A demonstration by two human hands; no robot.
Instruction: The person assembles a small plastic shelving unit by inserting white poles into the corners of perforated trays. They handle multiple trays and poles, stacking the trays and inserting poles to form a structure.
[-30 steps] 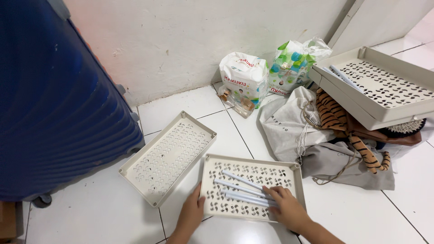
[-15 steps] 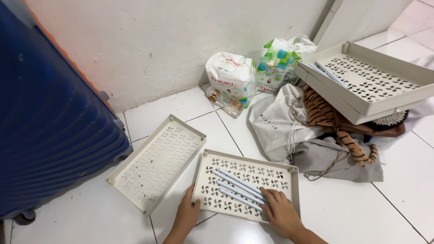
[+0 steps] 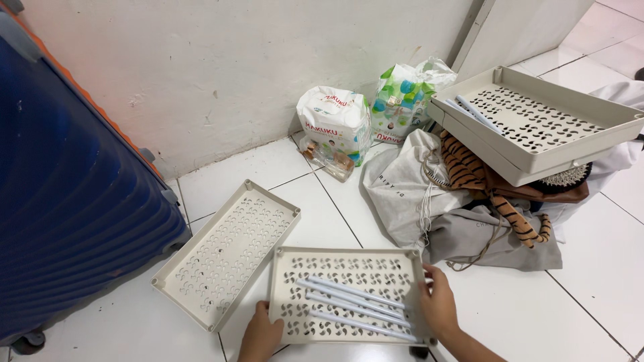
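Perforated cream tray (image 3: pixel 349 268), lower centre of frame, flat on tiled floor (image 3: pixel 590 295), pale rods (image 3: pixel 355 305) loose inside. Left hand (image 3: pixel 260 335) grips near-left edge; right hand (image 3: pixel 439 305) clasps right rim. Step: positioning tray. Next likely needs level handling, rods roll.

Bright, even indoor light fills the view, with soft glare on the glossy white floor tiles (image 3: pixel 590 268). Only faint shadows fall beneath the raised beige tray (image 3: pixel 537 121). Focus is sharp throughout; lines bow slightly toward the edges beside the blue suitcase (image 3: pixel 67 201).
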